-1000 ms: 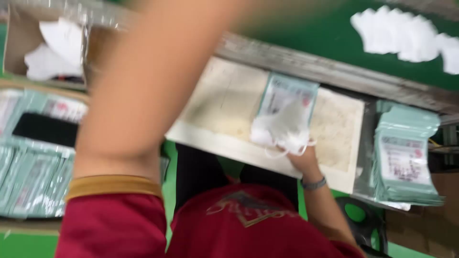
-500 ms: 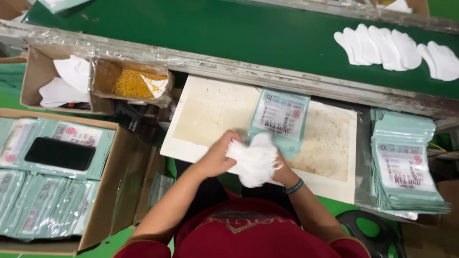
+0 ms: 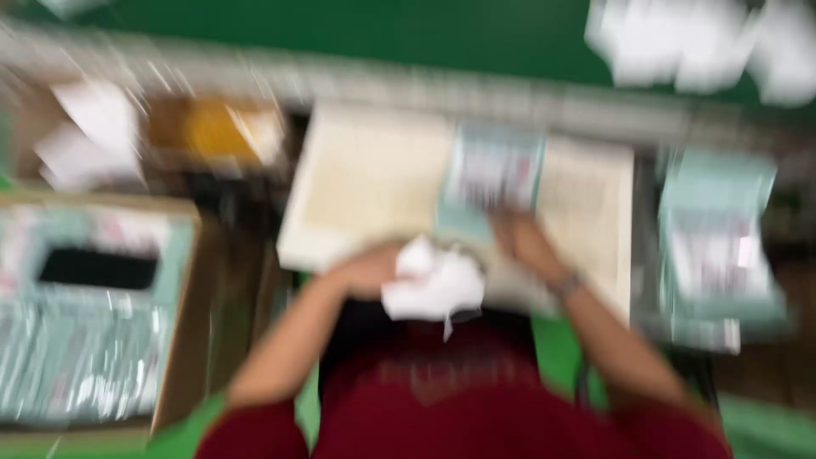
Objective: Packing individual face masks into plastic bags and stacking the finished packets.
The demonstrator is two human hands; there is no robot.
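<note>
The view is badly blurred. My left hand [image 3: 365, 272] grips a crumpled white fabric bundle [image 3: 435, 287] just in front of my chest, at the near edge of a beige work board [image 3: 365, 183]. My right hand [image 3: 520, 242] reaches onto the lower edge of a teal printed pouch [image 3: 495, 174] that lies flat on the board. The blur hides whether its fingers grip the pouch or only rest on it.
A cardboard box [image 3: 183, 323] of teal pouches with a black flat object [image 3: 98, 268] sits at my left. A stack of teal pouches [image 3: 721, 242] lies at my right. Small boxes hold white pieces [image 3: 93, 144] and yellow material [image 3: 212, 132]. White pieces [image 3: 697, 42] lie on the green belt [image 3: 382, 30].
Half a second ago both hands held the white bundle. Now my right hand has left it and moved to the teal pouch; my left hand keeps the bundle. The camera moves.
</note>
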